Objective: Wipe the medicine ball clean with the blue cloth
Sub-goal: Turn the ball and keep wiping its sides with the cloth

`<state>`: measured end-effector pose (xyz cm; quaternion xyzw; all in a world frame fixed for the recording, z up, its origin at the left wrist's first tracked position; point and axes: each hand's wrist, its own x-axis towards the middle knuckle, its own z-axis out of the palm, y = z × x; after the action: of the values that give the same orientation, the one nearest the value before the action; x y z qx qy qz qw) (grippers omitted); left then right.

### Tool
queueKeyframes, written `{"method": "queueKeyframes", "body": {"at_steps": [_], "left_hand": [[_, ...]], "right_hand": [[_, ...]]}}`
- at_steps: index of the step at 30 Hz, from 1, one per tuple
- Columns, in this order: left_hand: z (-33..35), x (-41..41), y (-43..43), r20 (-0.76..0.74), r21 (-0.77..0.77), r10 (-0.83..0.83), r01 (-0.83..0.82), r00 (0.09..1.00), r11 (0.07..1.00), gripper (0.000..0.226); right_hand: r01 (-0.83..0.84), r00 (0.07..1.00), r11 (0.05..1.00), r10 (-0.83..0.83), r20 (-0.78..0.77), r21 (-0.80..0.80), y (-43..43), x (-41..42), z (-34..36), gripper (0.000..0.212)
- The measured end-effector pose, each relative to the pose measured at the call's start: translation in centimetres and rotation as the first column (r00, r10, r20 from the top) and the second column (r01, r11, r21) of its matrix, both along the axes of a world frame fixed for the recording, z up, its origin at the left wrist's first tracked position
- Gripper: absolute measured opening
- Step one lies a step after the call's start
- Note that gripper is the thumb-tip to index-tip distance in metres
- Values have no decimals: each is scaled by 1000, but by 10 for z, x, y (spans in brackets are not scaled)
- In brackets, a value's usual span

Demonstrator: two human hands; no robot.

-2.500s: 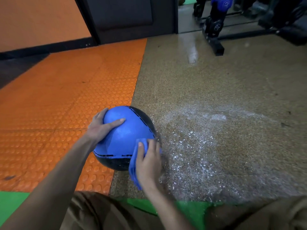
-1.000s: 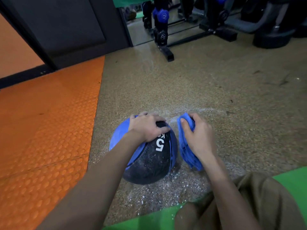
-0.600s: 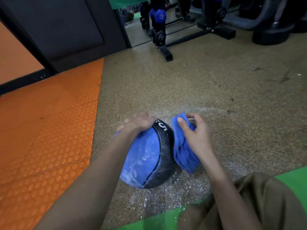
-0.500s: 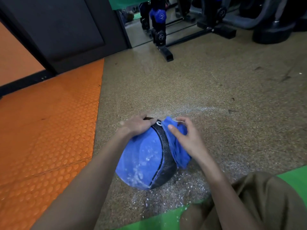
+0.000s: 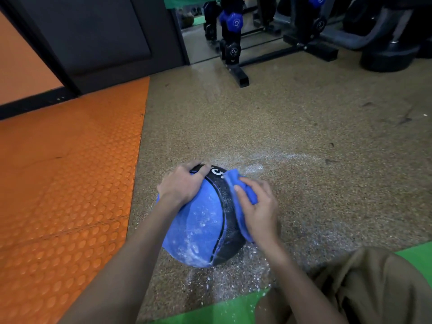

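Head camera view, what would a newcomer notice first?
The blue and black medicine ball low in the middle, dusted with white specks, with the left hand holding its top and the right hand pressing the blue cloth against its black side. Next, the white powder scattered around it, and the bright orange mat filling the left.

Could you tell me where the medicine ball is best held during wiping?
On the ball, probably the top left, palm spread from above: it is round with no handle, and the right hand presses the cloth against its right side.
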<state>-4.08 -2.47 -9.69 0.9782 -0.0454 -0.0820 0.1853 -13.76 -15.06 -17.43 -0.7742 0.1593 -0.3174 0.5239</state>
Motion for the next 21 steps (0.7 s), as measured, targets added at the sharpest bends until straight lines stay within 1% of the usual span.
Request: {"method": "queueKeyframes", "body": {"at_steps": [1,2,3,4,5,7,8,9,10,11,13,14,15,16,18,21], "left_hand": [[0,0,2,4,-6,5,-5,1000,1000,48],[-1,-1,3,3,-12,17,-17,1000,1000,47],[-2,-1,2,3,-18,33,-33,999,999,47],[-3,-1,2,4,-27,48,-48,999,999,47],[-3,-1,1,2,-32,62,-62,998,998,46],[-3,1,0,-9,-42,75,-75,997,996,45],[-3,2,0,-11,-48,71,-72,997,996,46],[-3,1,1,-14,-55,65,-66,998,996,48],[-3,0,1,-16,-64,59,-60,998,996,52],[-2,-1,1,-14,-70,57,-58,998,996,56],[-2,-4,2,-5,-58,56,-56,998,997,56],[-2,-7,1,5,-48,59,-59,998,997,53],[-2,-10,-1,14,-39,65,-64,998,997,50],[0,-13,-3,26,-27,70,-69,997,997,48],[2,-17,-8,46,-6,74,-74,996,997,46],[3,-16,-7,34,-35,71,-70,997,997,44]], "right_hand": [[45,998,994,-40,-54,98,-4,2,-4,25],[90,993,986,-77,-91,142,-6,3,-8,24],[118,989,983,-105,-102,139,-5,1,-8,23],[125,990,986,-117,-79,109,1,-3,-2,24],[107,994,993,-106,-25,45,9,-7,5,24],[36,996,989,-24,81,-143,29,-15,15,27],[21,994,972,5,106,-236,36,-18,15,29],[24,993,955,11,117,-296,37,-18,14,30],[20,994,954,13,108,-300,33,-14,12,31],[21,997,968,-2,74,-250,26,-10,10,33],[48,997,997,-51,-60,-56,8,0,1,33],[82,989,996,-77,-127,36,-1,5,-5,31],[118,980,989,-101,-171,92,-7,6,-9,28],[151,973,984,-131,-189,96,-8,5,-9,25],[150,981,988,-142,-128,50,0,-3,1,22],[-2,1000,994,0,-17,-110,17,-16,19,23]]}}
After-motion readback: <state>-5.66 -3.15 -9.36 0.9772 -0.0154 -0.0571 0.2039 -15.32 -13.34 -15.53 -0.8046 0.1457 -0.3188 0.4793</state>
